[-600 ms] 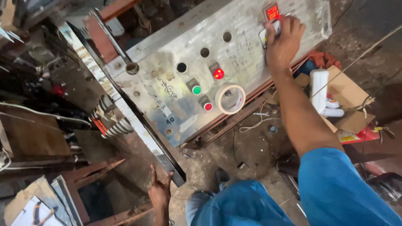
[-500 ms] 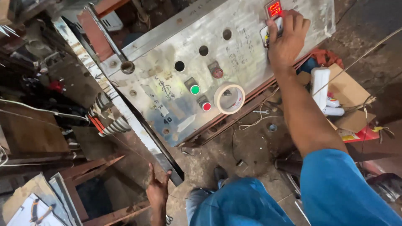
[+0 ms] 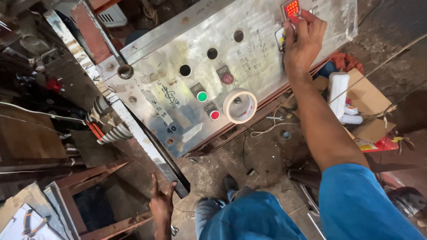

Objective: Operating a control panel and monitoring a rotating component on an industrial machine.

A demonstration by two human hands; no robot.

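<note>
Shifted slightly upward: right hand (image 3: 304,42), fingertips pressed on small switch below red digital display (image 3: 292,8), nothing clasped; left hand (image 3: 161,205) far below, clasping panel's lower corner (image 3: 178,186).

A worn metal control panel (image 3: 249,66) fills the view. The right hand (image 3: 304,42) presses its fingers on the panel's upper right, just below a small red digital display (image 3: 292,8). A roll of tape (image 3: 239,106) lies on the panel beside a red button (image 3: 215,114) and a green button (image 3: 202,96). The left hand (image 3: 162,203) grips the dark bar (image 3: 167,166) below the panel's lower left corner.
</note>
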